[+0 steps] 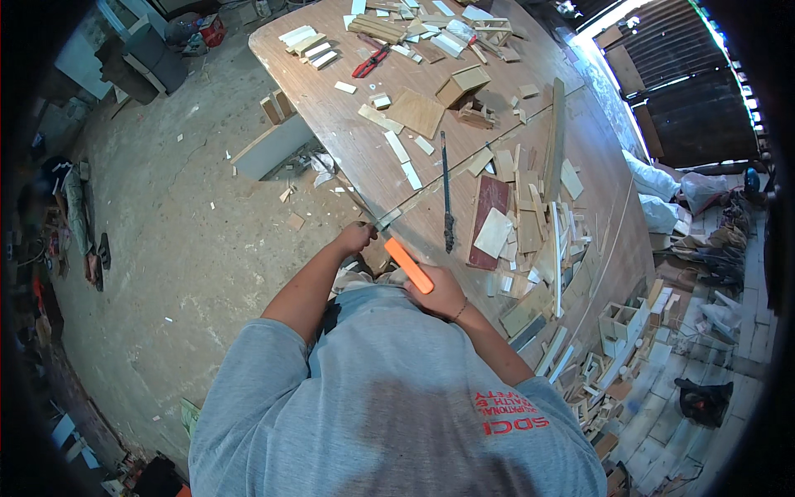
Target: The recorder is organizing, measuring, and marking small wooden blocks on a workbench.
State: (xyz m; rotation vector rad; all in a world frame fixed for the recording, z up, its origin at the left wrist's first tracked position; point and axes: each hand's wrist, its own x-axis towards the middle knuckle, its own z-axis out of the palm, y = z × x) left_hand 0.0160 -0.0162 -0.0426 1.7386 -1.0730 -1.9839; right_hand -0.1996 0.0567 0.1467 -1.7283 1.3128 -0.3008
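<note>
My left hand [358,238] is closed at the table's near edge, its fingers at the end of a small pale wood piece [388,219]. In my right hand [441,290], close to my body, is an orange bar-shaped tool [409,265]. The tool slants up and left toward the wood piece; its kind is unclear, and my palm hides its lower end. Beyond my hands, a long dark metal rod [447,190] with a rough lower end lies on the wooden tabletop [364,141].
Red-handled pliers [371,61] lie farther back near stacked wood strips [308,46]. A small wooden box [462,85] stands beside a square board [416,113]. To the right, a dark red board [489,217] lies among heaped offcuts. A grey board [272,149] juts out left of the table.
</note>
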